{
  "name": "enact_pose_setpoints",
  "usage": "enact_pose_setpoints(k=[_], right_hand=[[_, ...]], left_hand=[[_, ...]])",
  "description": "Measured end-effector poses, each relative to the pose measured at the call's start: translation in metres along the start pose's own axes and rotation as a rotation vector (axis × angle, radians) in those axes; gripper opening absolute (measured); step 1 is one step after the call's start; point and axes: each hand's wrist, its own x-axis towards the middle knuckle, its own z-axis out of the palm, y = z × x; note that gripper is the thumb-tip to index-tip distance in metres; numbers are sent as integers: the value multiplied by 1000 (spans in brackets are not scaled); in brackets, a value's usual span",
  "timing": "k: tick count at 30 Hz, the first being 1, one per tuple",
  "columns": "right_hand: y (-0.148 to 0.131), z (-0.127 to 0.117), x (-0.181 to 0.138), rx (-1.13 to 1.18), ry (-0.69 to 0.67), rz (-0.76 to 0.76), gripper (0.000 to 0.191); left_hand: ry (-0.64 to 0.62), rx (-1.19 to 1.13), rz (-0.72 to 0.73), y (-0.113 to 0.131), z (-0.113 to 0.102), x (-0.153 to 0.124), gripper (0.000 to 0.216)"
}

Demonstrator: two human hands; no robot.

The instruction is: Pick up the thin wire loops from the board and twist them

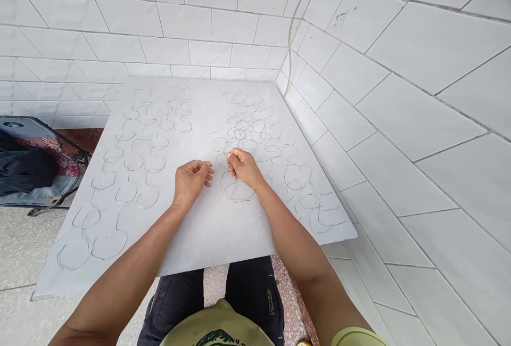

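A white board [199, 229] lies across my lap and is covered with bent wire shapes. My left hand [190, 180] hovers near the board's middle, its fingers curled and pinched on the end of a thin wire that is hard to see. My right hand [242, 167] is close beside it, fingers pinched on a bent wire piece [235, 189] at the edge of a tangled wire pile [259, 138]. On the left part of the board, separate wire loops [131, 175] lie laid out in rows.
A white tiled wall [399, 122] runs along the board's right edge and behind it. A thin cable [297, 10] hangs down in the corner. A chair with dark clothes and a patterned cloth [32, 165] stands at the left on the speckled floor.
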Motion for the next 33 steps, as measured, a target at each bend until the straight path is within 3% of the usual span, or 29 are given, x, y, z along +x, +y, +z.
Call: enact_pose_setpoints(k=[6,10,15,20,24,33], right_hand=[[-16,-1,-7,-31,21,31,30],[-45,2,-1,-85,6,-13,31],[-70,28,38,-106,-26,10,27],[-57,72,89,132,-127,264,23],[-44,98,116,137,-151,336,22],[-37,105,129,74,-104,370,19]], left_hand=[[102,87,43,-15,-10,11,40],[96,474,186,-27,-11,13,39],[-43,874,238,-30,4,-1,37],[-116,967,247,-27,9,-8,34],[-126,974,237,-28,8,-6,33],[-144,948,247,-30,8,-7,32]])
